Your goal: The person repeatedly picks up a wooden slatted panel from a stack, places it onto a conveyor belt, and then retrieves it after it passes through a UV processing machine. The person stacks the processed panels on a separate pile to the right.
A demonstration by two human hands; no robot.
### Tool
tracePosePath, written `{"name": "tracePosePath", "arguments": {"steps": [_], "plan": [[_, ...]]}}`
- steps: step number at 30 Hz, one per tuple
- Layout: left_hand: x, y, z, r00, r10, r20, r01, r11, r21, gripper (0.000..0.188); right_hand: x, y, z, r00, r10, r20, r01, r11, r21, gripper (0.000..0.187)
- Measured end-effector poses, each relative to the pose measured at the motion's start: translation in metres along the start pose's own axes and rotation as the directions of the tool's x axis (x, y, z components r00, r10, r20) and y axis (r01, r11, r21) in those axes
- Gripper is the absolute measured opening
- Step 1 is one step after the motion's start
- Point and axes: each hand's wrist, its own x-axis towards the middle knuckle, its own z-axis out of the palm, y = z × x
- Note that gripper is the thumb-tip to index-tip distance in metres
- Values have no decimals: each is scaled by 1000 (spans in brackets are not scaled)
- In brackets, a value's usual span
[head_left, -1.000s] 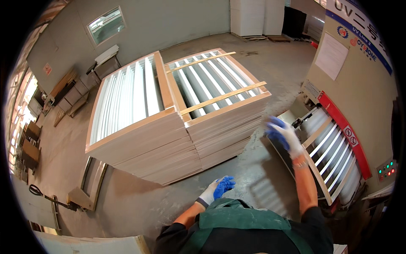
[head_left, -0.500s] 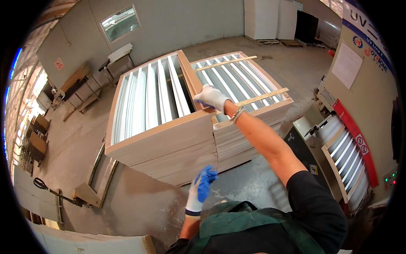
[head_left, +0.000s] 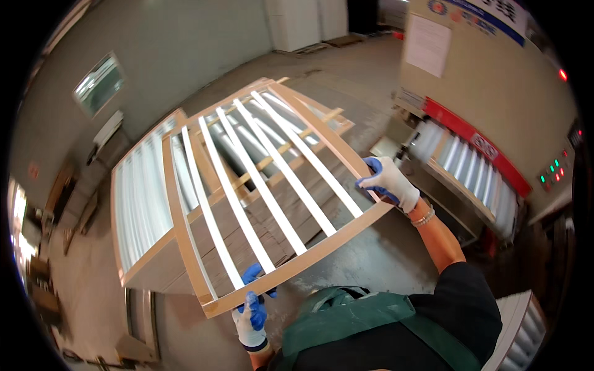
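A slatted frame (head_left: pixel 309 255) with a tan border and white slats is lifted and tilted in front of me. My left hand (head_left: pixel 250 318), in a white glove with blue fingers and palm, closes round its near rail by the left corner. With the same kind of glove, my right hand (head_left: pixel 393 183) grips the right rail close to the near right corner. Beyond and partly beneath the lifted frame stand two stacks of similar frames. The left stack (head_left: pixel 139 204) shows its white slats; the other is seen through the gaps, with thin wooden strips across it.
At the right, a beige machine (head_left: pixel 458 80) has a red guard (head_left: pixel 455 127) and a roller bed, where another slatted piece (head_left: pixel 461 167) lies. Slatted pieces (head_left: pixel 516 328) also stand at the lower right. A bench (head_left: pixel 108 133) is by the left wall.
The slatted frame has come off the stack toward me and to the right. My left hand, previously free, now grips it too. The view has turned right toward the machine.
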Motion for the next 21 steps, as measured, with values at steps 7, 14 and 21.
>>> {"name": "tracePosePath", "arguments": {"steps": [7, 14, 21], "plan": [[31, 12, 23, 855, -411, 316, 397, 911, 112, 56, -176, 30, -31, 833, -14, -553, -81, 986, -147, 49], [66, 67, -2, 586, -519, 622, 424, 851, 311, 40, -330, -32, 83, 486, 167, -858, -256, 966, 43, 51], [101, 18, -17, 218, -503, 836, 558, 767, 316, 41, -378, -42, 175, 162, 196, -967, -446, 889, 106, 55]]}}
